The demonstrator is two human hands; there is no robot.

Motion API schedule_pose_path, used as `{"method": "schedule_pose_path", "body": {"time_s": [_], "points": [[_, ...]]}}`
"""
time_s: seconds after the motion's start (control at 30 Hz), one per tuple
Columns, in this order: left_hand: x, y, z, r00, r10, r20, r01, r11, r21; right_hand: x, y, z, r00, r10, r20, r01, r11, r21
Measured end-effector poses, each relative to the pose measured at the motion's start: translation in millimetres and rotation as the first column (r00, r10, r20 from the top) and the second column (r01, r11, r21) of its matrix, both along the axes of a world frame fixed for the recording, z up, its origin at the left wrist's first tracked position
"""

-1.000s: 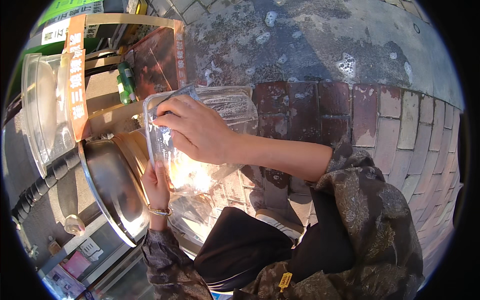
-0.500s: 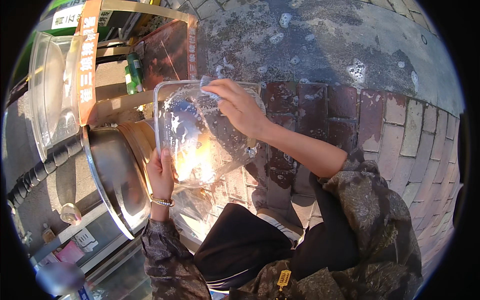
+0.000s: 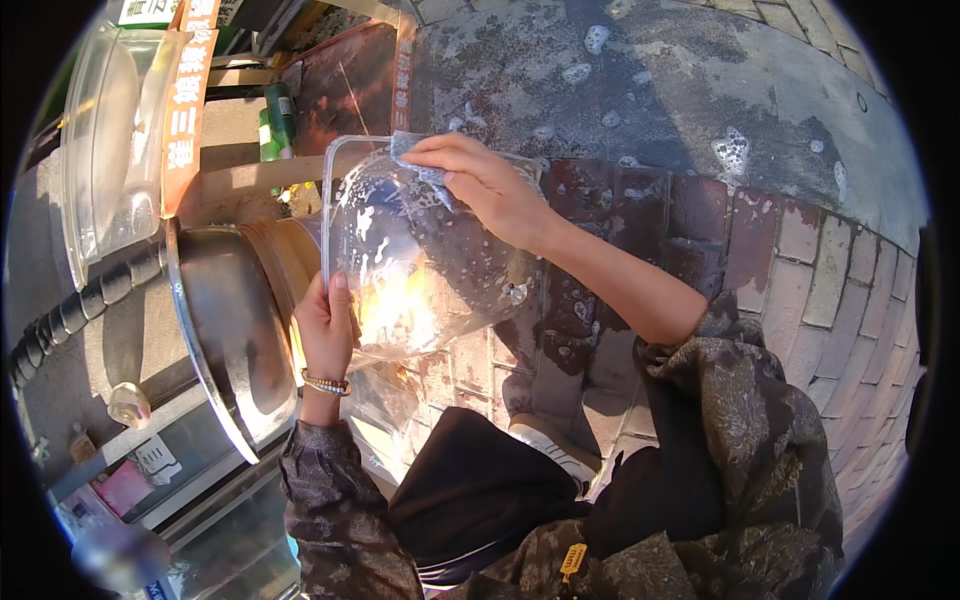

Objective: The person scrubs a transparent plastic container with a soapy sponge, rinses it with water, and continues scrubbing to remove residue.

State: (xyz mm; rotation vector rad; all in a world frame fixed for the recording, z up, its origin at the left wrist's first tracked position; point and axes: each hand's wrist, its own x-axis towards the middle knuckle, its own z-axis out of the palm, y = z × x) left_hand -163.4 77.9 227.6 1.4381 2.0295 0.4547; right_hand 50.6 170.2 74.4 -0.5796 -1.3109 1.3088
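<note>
A clear plastic tub [image 3: 450, 290], wet and streaked with white suds, is held up in front of me, tilted so that its inside shows. My left hand [image 3: 327, 325] grips its near left rim, thumb on the inner side and fingers hidden behind the wall. In my right hand [image 3: 482, 190] is a bluish-grey cloth [image 3: 430, 178], pressed against the tub near its far rim. The fingers are closed over the cloth. Sunlight glares off the lower part of the tub.
A steel basin [image 3: 235, 335] stands tipped on its side at left. Beyond it are another clear tub [image 3: 115, 160], green bottles [image 3: 281, 115] and a black ribbed hose [image 3: 85, 312]. Foam spots dot the wet grey pavement [image 3: 680, 90]; red bricks [image 3: 700, 215] lie nearer.
My right hand and the cloth have shifted slightly along the tub's far side. The view has swung a little, and the tub sits slightly higher in it. Both grips persist.
</note>
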Motion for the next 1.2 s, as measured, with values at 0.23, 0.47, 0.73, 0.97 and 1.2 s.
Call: {"method": "schedule_pose_path", "body": {"time_s": [0.23,0.47,0.73,0.97,1.2], "points": [[1,2,-6,0.999,0.008,-0.038,-0.008,1.0,0.011,-30,40,45,0.988,-0.126,0.089,0.067,0.872,0.485],[8,0,-5,0.98,-0.096,-0.175,0.104,0.994,0.039,-16,63,58,0.982,-0.136,0.132,0.052,0.863,0.503],[36,-11,2,0.959,-0.153,-0.239,0.173,0.983,0.063,17,65,26,0.971,0.015,-0.24,-0.106,0.922,-0.372],[36,-21,-4,0.95,-0.21,-0.232,0.234,0.969,0.081,31,77,54,0.88,-0.024,-0.474,-0.215,0.87,-0.444],[45,-21,-1,0.922,-0.249,-0.298,0.3,0.944,0.139,38,64,68,0.918,0.373,0.13,-0.357,0.925,-0.134]]}}
